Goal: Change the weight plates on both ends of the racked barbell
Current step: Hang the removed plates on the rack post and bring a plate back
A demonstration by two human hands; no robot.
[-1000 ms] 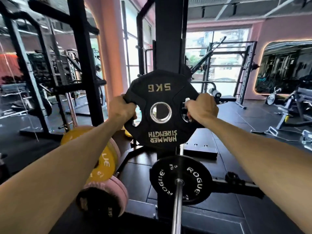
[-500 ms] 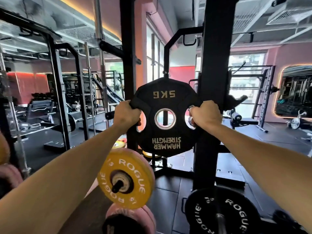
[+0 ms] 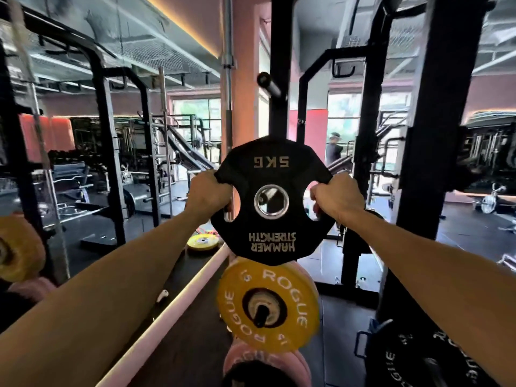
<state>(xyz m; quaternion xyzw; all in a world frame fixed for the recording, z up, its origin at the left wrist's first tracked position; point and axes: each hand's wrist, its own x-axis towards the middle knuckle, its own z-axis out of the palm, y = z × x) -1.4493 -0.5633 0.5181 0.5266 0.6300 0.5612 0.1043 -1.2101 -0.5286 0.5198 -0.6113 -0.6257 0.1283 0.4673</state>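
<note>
Both hands hold a 5 kg plate up in front of the storage rack.

The left hand (image 3: 208, 195) and the right hand (image 3: 336, 198) each curl their fingers through a side grip hole of the black plate (image 3: 272, 238), carrying it upright at arm's length with its lettering upside down. Through its centre hole a peg seems to show, so the plate looks lined up with a storage peg on the upright (image 3: 279, 79), though whether it is on yet I cannot tell. Just below, a yellow plate (image 3: 268, 305) sits on its own peg; a black Rogue plate (image 3: 435, 367) shows at lower right. By my reading, this plate is off the bar and nearly stowed; loading replacements and the other end remain.
</note>
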